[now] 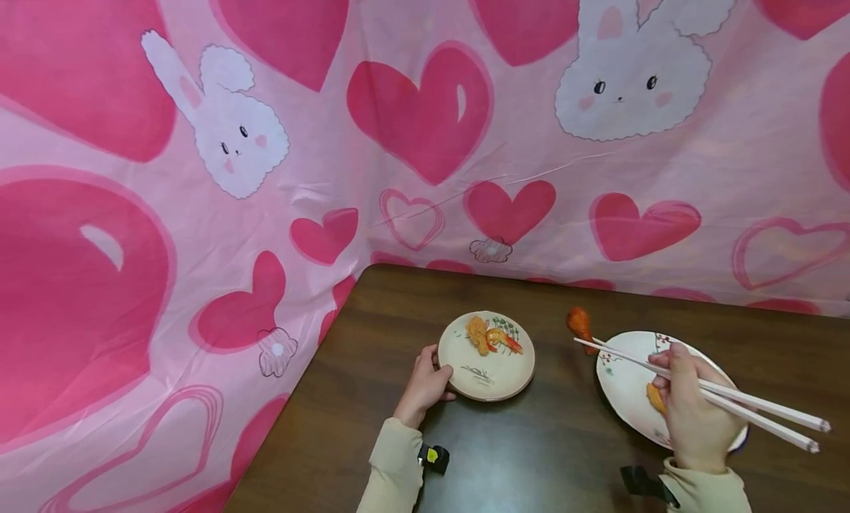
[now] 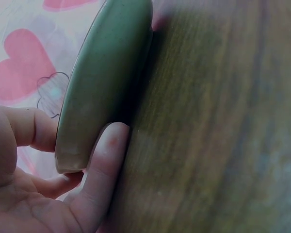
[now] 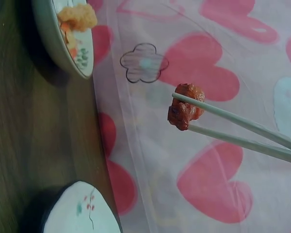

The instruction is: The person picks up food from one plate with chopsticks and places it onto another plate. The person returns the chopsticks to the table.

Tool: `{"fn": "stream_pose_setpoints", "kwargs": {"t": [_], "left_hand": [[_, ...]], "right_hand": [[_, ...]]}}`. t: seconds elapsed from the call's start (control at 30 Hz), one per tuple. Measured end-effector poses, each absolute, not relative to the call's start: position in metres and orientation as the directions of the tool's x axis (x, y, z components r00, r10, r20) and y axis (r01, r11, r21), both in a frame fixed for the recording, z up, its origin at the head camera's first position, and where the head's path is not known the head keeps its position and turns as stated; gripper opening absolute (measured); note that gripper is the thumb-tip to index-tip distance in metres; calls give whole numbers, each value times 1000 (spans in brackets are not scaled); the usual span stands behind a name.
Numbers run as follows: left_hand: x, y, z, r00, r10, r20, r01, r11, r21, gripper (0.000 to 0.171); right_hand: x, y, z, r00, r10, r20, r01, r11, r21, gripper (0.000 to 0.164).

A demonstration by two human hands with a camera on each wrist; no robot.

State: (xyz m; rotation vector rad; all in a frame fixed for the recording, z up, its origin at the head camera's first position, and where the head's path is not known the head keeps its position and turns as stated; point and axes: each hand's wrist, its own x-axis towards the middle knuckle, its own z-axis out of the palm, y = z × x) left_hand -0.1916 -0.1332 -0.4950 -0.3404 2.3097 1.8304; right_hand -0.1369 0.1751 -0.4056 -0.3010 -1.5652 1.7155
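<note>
In the head view, my left hand [image 1: 426, 386] grips the near-left rim of a round cream plate [image 1: 508, 367], thumb on one side and fingers on the other. On that plate lie a golden fried piece of food [image 1: 477, 336] and a shrimp [image 1: 506, 342] with a red tail. My right hand [image 1: 699, 413] holds a pair of white chopsticks [image 1: 770, 407]. Their tips pinch a reddish-brown chicken drumstick [image 3: 184, 107], which is off the table in the right wrist view. Below the right hand, partly covered by it, sits a white oval plate [image 1: 624, 398] with an orange fried piece [image 1: 656, 397].
Both plates stand on a dark brown wooden table [image 1: 531, 454], with a stretch of tabletop between them. Behind and left of it hangs a pink cloth [image 1: 412, 26] printed with hearts and rabbits. A dark strap [image 1: 433, 458] circles the left wrist.
</note>
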Motion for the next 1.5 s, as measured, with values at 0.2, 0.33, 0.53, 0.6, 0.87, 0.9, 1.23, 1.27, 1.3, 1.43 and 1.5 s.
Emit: {"fn": "stream_pose_setpoints", "kwargs": {"t": [0.2,0.33,0.53,0.6,0.87,0.9,1.23,1.27,1.3,1.43,1.5], "left_hand": [[-191,-132,-495,-957,-74,-282,-292,216,932,53],[-191,-132,-494,-956,-76,-284,-294,214,931,54],[-192,-134,-494,-955,-75,-286,-296,212,931,55],[-192,-134,-494,-956,-76,-285,-295,212,932,55],[-191,-134,-494,-957,-74,-279,-289,209,934,54],[-191,-134,-494,-957,-76,-280,-289,210,934,54],[-186,-132,-494,-955,-69,-289,-297,214,930,52],[-186,-133,-493,-957,-68,-283,-291,212,933,52],[-187,-133,-493,-958,-67,-278,-286,211,935,53],[-188,-134,-492,-959,-67,-276,-284,211,935,53],[-189,-135,-492,-958,-67,-280,-288,210,934,53]], "right_hand": [[-137,166,-410,-676,643,359,-354,144,-924,28],[-137,155,-411,-692,591,414,-384,184,-905,24],[-136,135,-414,-754,540,374,-435,17,-900,21],[-136,130,-415,-762,530,371,-413,41,-910,21],[-134,119,-420,-787,478,391,-338,196,-920,17],[-134,118,-420,-793,473,385,-335,188,-923,17],[-151,118,-457,-794,409,450,-438,130,-890,15],[-158,121,-472,-789,400,467,-451,139,-882,14],[-165,124,-485,-786,387,482,-469,135,-873,14],[-174,121,-502,-788,364,497,-475,155,-866,14],[-172,116,-495,-786,352,508,-477,177,-861,14]]}}
